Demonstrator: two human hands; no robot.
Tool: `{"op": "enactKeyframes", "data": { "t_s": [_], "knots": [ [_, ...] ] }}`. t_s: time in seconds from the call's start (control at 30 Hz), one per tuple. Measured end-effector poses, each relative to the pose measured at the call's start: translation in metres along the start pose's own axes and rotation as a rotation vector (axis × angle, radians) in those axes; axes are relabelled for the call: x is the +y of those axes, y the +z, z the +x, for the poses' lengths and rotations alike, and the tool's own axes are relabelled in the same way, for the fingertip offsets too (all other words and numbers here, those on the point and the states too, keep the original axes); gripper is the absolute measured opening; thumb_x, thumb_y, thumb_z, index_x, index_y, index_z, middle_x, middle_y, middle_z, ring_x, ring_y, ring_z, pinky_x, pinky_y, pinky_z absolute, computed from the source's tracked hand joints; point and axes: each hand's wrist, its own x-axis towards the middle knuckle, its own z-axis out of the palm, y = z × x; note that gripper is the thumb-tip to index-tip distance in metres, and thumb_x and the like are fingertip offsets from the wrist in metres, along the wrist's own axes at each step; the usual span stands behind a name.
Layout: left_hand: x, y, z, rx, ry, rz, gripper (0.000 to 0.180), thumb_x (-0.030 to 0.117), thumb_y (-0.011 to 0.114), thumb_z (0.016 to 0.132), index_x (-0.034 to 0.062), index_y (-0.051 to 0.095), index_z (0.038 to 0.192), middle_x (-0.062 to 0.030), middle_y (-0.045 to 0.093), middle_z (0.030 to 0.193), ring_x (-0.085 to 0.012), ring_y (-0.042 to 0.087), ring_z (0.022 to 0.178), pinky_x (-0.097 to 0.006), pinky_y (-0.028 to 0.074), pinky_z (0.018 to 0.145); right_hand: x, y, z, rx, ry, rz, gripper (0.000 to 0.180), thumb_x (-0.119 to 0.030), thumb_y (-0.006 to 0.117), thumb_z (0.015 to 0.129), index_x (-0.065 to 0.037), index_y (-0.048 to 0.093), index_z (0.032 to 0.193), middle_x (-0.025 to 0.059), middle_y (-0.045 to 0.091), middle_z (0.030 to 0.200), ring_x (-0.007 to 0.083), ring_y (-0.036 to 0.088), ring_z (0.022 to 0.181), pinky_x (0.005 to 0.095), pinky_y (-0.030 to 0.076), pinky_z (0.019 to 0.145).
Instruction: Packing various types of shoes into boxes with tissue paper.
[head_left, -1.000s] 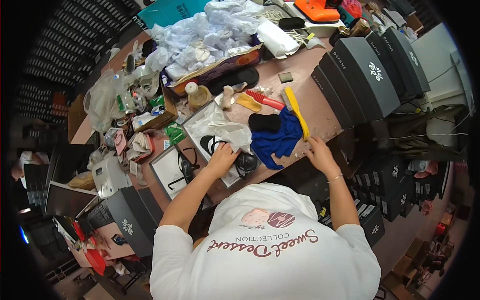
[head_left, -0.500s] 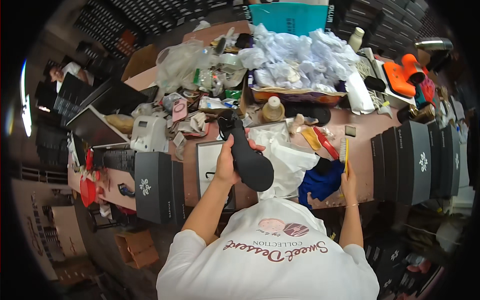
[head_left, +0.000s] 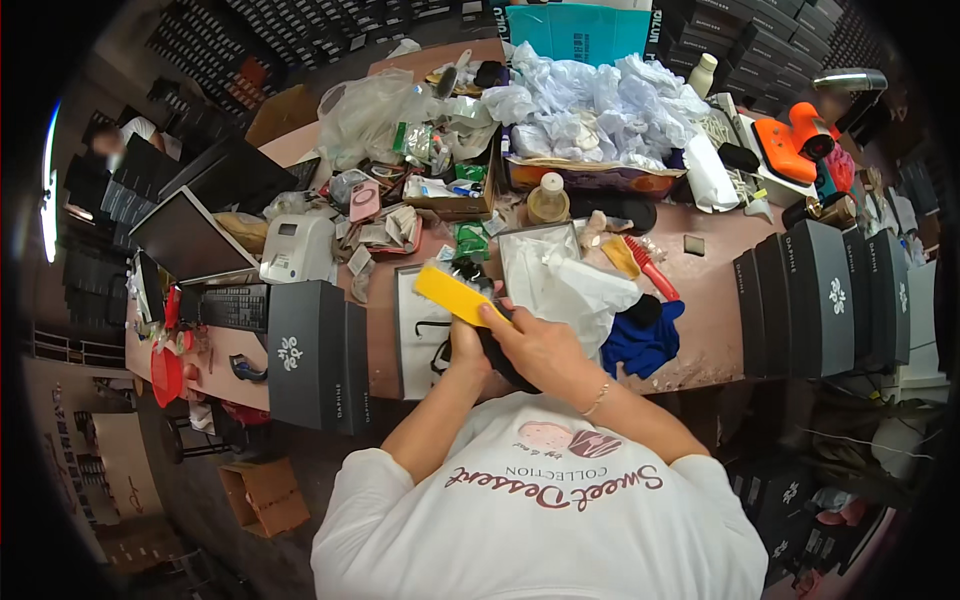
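Observation:
My left hand (head_left: 466, 348) is closed round a black shoe (head_left: 504, 364) held over the near edge of the table. A yellow-backed brush (head_left: 456, 298) lies across the shoe, its bristles turned down and out of sight. My right hand (head_left: 548, 352) grips this brush from above. Both hands and the brush hide most of the shoe. Below them is an open shoebox (head_left: 404, 350) with dark straps inside. White tissue paper (head_left: 580, 285) spills from the box part beside it. A blue cloth (head_left: 640, 342) lies crumpled to the right.
Dark shoeboxes (head_left: 815, 300) stand upright at right, and more shoeboxes (head_left: 305, 350) at left. Behind lie a red-handled brush (head_left: 655, 275), a bottle of liquid (head_left: 548, 200) and a carton (head_left: 600, 180) heaped with crumpled paper. An orange device (head_left: 790, 150) stands far right. A person (head_left: 140, 132) is at far left.
My right hand has lifted the yellow brush off the table's right side and brought it left onto the shoe. The shoe has turned in my left hand, its sole no longer in plain view.

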Motion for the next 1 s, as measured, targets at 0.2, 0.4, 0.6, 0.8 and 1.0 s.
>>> {"op": "enactKeyframes", "data": {
  "t_s": [0.2,0.4,0.6,0.8,1.0],
  "knots": [
    [0.057,-0.009,-0.005,-0.019,0.155,0.040,0.067,0.066,0.026,0.092,0.0091,0.046,0.121,-0.0076,0.058,0.076,-0.0274,0.062,0.078,-0.044,0.052,0.076,0.027,-0.033,-0.096,-0.232,0.059,-0.007,0.047,-0.017,0.059,0.085,-0.014,0.049,0.131,0.0102,0.054,0.075,0.0258,0.059,0.056,0.0383,0.048,0.049],
    [0.000,0.003,-0.021,0.010,0.148,0.336,0.074,0.066,0.026,0.092,0.0054,0.046,0.130,-0.0095,0.064,0.096,-0.0216,0.063,0.087,-0.033,0.050,0.082,0.014,-0.028,-0.041,-0.011,0.068,0.017,0.046,-0.016,0.063,0.083,-0.016,0.053,0.127,0.0082,0.053,0.072,0.0248,0.057,0.054,0.0347,0.047,0.049],
    [0.022,0.026,-0.023,-0.267,-0.028,0.347,0.087,0.073,0.025,0.086,0.0013,0.036,0.133,-0.0105,0.060,0.085,-0.0268,0.064,0.082,-0.041,0.052,0.080,0.134,-0.058,-0.149,0.229,0.539,-0.115,0.042,-0.009,0.062,0.083,-0.012,0.057,0.124,0.0162,0.060,0.080,0.0331,0.062,0.070,0.0419,0.050,0.061],
    [0.009,0.053,-0.015,-0.355,-0.164,0.345,0.084,0.069,0.033,0.088,-0.0009,0.033,0.135,-0.0126,0.061,0.092,-0.0268,0.063,0.090,-0.039,0.050,0.085,0.270,-0.012,-0.222,0.561,0.810,-0.185,0.036,-0.010,0.056,0.089,0.000,0.054,0.123,0.0238,0.062,0.100,0.0384,0.061,0.093,0.0422,0.048,0.081],
    [-0.013,0.069,-0.014,-0.247,-0.080,0.593,0.057,0.038,0.044,0.096,-0.0062,0.035,0.131,-0.0167,0.061,0.098,-0.0264,0.063,0.092,-0.038,0.053,0.080,0.273,0.004,-0.180,0.317,0.735,-0.390,0.031,-0.017,0.063,0.080,-0.007,0.057,0.109,0.0148,0.059,0.104,0.0337,0.056,0.100,0.0452,0.043,0.084]
  ]
}}
